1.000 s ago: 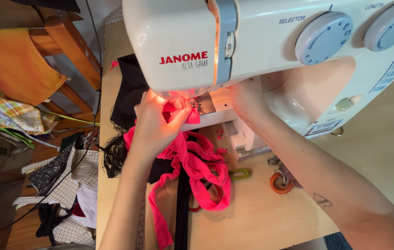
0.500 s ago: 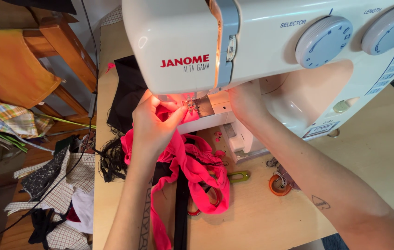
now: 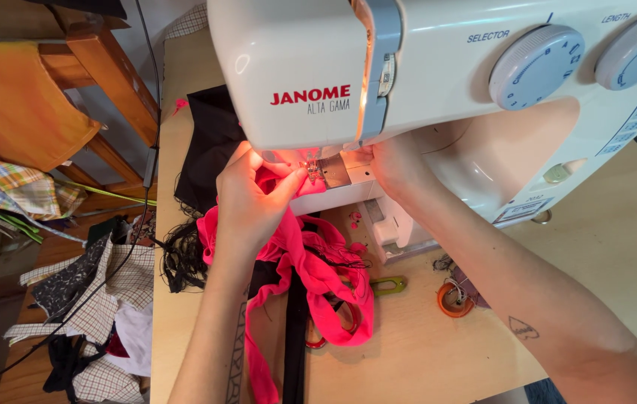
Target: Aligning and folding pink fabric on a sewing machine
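The left hand [image 3: 247, 198] pinches a fold of pink fabric [image 3: 311, 262] between thumb and fingers, holding it at the presser foot [image 3: 312, 170] of the white sewing machine [image 3: 408, 75]. The right hand [image 3: 393, 168] reaches behind the needle area; whether its grip is closed or spread cannot be told. Judging by this, only a short stretch lies under the foot, while most of the fabric trails loose over the table [image 3: 423, 352], beside black cloth [image 3: 210, 146], an orange bobbin [image 3: 455, 297] and a green tool [image 3: 387, 284].
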